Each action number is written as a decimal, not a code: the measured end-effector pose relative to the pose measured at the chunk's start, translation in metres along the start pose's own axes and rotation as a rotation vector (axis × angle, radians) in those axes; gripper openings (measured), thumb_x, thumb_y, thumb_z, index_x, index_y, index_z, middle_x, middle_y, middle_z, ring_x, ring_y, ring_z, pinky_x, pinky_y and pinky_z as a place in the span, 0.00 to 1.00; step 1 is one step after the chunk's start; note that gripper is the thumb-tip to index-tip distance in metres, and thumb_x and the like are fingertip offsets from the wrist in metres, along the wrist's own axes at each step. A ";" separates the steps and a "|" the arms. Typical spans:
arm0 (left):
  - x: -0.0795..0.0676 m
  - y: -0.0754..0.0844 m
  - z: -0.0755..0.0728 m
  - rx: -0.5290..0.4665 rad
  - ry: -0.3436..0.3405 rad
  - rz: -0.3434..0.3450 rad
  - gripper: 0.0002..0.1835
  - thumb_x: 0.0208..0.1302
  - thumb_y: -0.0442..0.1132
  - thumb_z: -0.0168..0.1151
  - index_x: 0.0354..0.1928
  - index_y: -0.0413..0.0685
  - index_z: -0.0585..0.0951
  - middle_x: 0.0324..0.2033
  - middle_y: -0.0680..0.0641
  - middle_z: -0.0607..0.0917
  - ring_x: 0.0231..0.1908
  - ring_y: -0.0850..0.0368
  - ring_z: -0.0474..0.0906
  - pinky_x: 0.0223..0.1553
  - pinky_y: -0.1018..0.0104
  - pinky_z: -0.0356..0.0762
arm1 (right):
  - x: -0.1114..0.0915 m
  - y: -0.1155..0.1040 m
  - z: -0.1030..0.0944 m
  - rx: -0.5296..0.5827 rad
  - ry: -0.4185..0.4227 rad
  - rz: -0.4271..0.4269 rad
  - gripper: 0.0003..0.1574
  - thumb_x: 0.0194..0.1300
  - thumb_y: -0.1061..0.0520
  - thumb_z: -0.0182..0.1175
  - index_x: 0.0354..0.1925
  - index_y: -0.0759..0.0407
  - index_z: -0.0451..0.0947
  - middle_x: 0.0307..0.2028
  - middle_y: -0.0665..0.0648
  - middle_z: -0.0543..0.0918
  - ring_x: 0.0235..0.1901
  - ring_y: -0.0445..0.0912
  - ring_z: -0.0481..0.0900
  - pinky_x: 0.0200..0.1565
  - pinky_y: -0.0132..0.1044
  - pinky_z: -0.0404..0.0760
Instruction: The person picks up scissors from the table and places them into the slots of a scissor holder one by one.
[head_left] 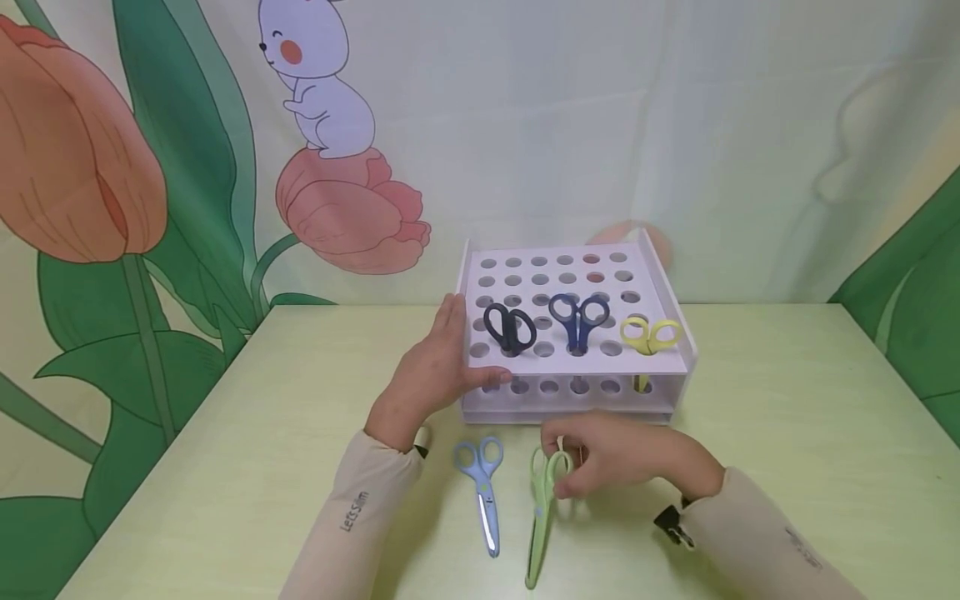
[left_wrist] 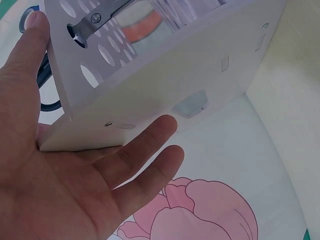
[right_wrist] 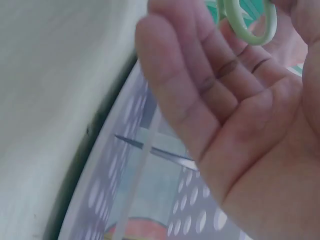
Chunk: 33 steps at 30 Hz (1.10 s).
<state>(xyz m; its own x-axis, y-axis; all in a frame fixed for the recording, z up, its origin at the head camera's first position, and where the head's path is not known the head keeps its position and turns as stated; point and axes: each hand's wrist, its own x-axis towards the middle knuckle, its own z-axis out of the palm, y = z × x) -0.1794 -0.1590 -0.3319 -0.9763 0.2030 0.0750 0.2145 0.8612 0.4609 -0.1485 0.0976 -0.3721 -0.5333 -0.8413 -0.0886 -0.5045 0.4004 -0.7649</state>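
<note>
Green scissors hang from my right hand, whose thumb and fingers pinch the handle loops, blades toward the front of the table. In the right wrist view one green loop shows at the top edge. My left hand lies against the left side of a white rack full of round holes, fingers straight and thumb along its front edge. Light blue scissors lie on the table, left of the green pair. Black, dark blue and yellow scissors stand in the rack, handles up.
The rack has two perforated levels, and the blades of the standing scissors pass down through the upper one. Its back is close to a curtain printed with tulips and a white animal. The pale green table extends to both sides.
</note>
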 end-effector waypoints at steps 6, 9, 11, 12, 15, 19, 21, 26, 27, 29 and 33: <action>0.001 0.000 0.000 0.005 0.003 0.006 0.68 0.52 0.61 0.77 0.80 0.40 0.41 0.79 0.38 0.45 0.47 0.45 0.77 0.48 0.52 0.77 | -0.010 -0.008 -0.014 0.167 -0.023 0.080 0.19 0.60 0.54 0.72 0.44 0.55 0.73 0.21 0.51 0.82 0.22 0.45 0.79 0.30 0.37 0.77; 0.001 0.000 0.000 0.010 0.002 0.005 0.69 0.52 0.62 0.77 0.80 0.41 0.41 0.79 0.38 0.44 0.47 0.45 0.77 0.47 0.53 0.78 | -0.014 -0.013 -0.020 0.221 -0.018 0.067 0.18 0.64 0.54 0.69 0.46 0.59 0.73 0.24 0.54 0.85 0.26 0.54 0.83 0.33 0.43 0.81; 0.001 0.000 0.000 0.009 0.001 0.005 0.68 0.52 0.62 0.77 0.80 0.41 0.41 0.79 0.38 0.44 0.46 0.45 0.77 0.46 0.53 0.78 | -0.016 -0.016 -0.024 0.241 -0.004 0.046 0.16 0.67 0.55 0.67 0.48 0.60 0.73 0.25 0.55 0.86 0.28 0.58 0.85 0.35 0.47 0.82; 0.001 0.000 0.000 0.012 0.001 0.005 0.69 0.52 0.62 0.77 0.80 0.41 0.41 0.79 0.38 0.44 0.46 0.45 0.77 0.46 0.53 0.78 | -0.017 -0.016 -0.025 0.246 0.007 0.034 0.14 0.69 0.55 0.65 0.48 0.60 0.74 0.26 0.55 0.86 0.29 0.58 0.85 0.35 0.48 0.83; 0.001 0.000 0.000 0.011 0.004 0.009 0.68 0.52 0.62 0.77 0.80 0.41 0.41 0.79 0.38 0.45 0.45 0.45 0.77 0.45 0.53 0.78 | -0.020 -0.017 -0.029 0.247 0.057 0.004 0.09 0.73 0.57 0.61 0.48 0.59 0.76 0.28 0.54 0.86 0.29 0.59 0.86 0.35 0.50 0.84; 0.001 -0.001 0.000 0.012 0.007 0.014 0.68 0.52 0.62 0.77 0.80 0.41 0.42 0.79 0.38 0.45 0.44 0.46 0.77 0.44 0.53 0.78 | -0.022 -0.017 -0.033 0.224 0.127 -0.017 0.05 0.75 0.60 0.58 0.46 0.59 0.79 0.28 0.54 0.84 0.28 0.58 0.85 0.33 0.51 0.85; 0.001 -0.001 0.000 0.012 0.006 0.013 0.68 0.52 0.63 0.76 0.80 0.41 0.42 0.79 0.38 0.45 0.44 0.46 0.77 0.44 0.53 0.78 | -0.024 -0.017 -0.035 0.209 0.153 -0.020 0.05 0.75 0.61 0.57 0.46 0.59 0.79 0.28 0.55 0.83 0.28 0.58 0.85 0.33 0.50 0.85; 0.002 -0.001 0.000 0.010 0.005 0.011 0.68 0.52 0.63 0.76 0.80 0.42 0.42 0.79 0.39 0.45 0.44 0.47 0.77 0.43 0.54 0.78 | -0.029 -0.018 -0.042 0.184 0.209 0.007 0.06 0.75 0.63 0.56 0.46 0.61 0.79 0.30 0.55 0.84 0.27 0.56 0.85 0.32 0.46 0.85; 0.002 -0.001 0.000 0.009 0.005 0.009 0.68 0.52 0.63 0.76 0.80 0.42 0.42 0.79 0.40 0.45 0.43 0.47 0.77 0.43 0.54 0.78 | -0.031 -0.019 -0.043 0.185 0.219 0.016 0.06 0.75 0.63 0.56 0.46 0.61 0.79 0.30 0.55 0.84 0.27 0.57 0.85 0.33 0.46 0.85; 0.002 -0.001 0.000 0.009 0.002 0.004 0.68 0.52 0.63 0.76 0.80 0.42 0.42 0.79 0.40 0.45 0.44 0.47 0.77 0.43 0.54 0.78 | -0.033 -0.020 -0.046 0.181 0.238 0.029 0.05 0.75 0.63 0.57 0.45 0.61 0.79 0.31 0.55 0.84 0.28 0.55 0.85 0.34 0.46 0.85; 0.001 0.000 -0.001 0.008 -0.003 -0.003 0.68 0.52 0.63 0.76 0.80 0.42 0.41 0.79 0.40 0.44 0.45 0.47 0.77 0.45 0.54 0.78 | -0.038 -0.022 -0.051 0.191 0.262 0.042 0.04 0.75 0.62 0.58 0.43 0.61 0.79 0.32 0.56 0.82 0.28 0.53 0.84 0.35 0.45 0.85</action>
<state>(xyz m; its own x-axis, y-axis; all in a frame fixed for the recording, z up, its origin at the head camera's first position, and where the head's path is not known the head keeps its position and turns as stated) -0.1806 -0.1593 -0.3314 -0.9768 0.2018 0.0713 0.2119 0.8653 0.4543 -0.1519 0.1388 -0.3189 -0.7200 -0.6935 0.0256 -0.3552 0.3366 -0.8721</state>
